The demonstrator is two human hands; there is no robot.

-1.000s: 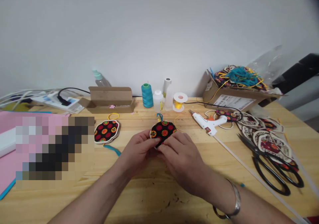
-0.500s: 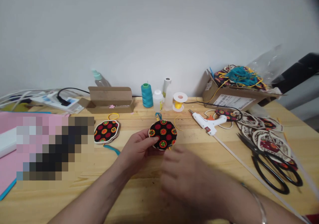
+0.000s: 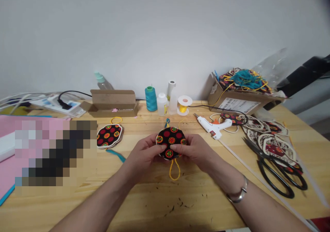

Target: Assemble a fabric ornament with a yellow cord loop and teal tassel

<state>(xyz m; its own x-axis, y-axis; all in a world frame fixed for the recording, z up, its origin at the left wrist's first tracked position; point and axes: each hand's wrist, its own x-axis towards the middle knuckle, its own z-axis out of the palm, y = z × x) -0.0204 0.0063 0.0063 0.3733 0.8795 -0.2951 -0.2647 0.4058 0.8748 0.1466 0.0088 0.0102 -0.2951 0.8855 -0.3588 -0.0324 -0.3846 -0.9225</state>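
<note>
Wooden counter (image 3: 154, 197) against a pale wall: left hand (image 3: 144, 154) and right hand (image 3: 197, 151) flank the patterned fabric disc (image 3: 171, 142) at centre, fingers clamped on its opposite edges, yellow cord loop (image 3: 174, 170) hanging toward the person.

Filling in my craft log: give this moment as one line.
left hand: grips fabric disc | right hand: grips same disc | yellow loop: hangs below | glue gun: on table

Two hands (image 3: 144, 154) (image 3: 197, 151), one glue gun (image 3: 212, 126), one scissors (image 3: 275, 177)
</note>
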